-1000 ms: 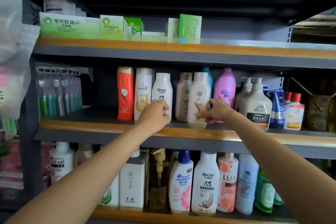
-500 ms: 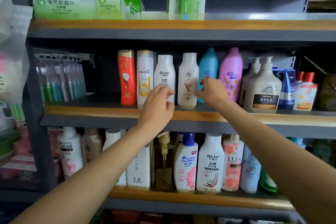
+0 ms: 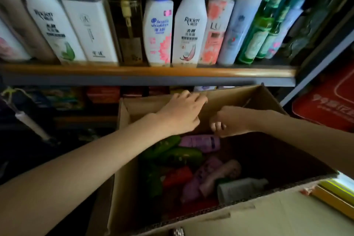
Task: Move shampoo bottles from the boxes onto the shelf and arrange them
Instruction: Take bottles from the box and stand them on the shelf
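An open cardboard box (image 3: pixel 199 214) stands below the shelf and holds several lying bottles: green ones (image 3: pixel 178 156), a purple bottle (image 3: pixel 201 142), a red one (image 3: pixel 177 176) and a white one (image 3: pixel 239 188). Both hands hover over the box's far end with nothing in them. My left hand (image 3: pixel 180 113) has loose, fairly straight fingers near the far wall. Beside it, my right hand (image 3: pixel 228 121) points down with loosely curled fingers just above the purple bottle. The shelf (image 3: pixel 145 72) above carries a row of upright shampoo bottles, among them a white Rocien bottle (image 3: pixel 189 25).
A red crate (image 3: pixel 329 99) sits at the right beside the shelf post. Dark packed goods fill the lowest level behind the box at the left. Yellow strips (image 3: pixel 335 195) lie at the lower right. The box's near flap folds toward me.
The view dropped from the middle shelf to the box under the lower shelf. Both hands left the bottles on the middle shelf and came down over the box, empty.
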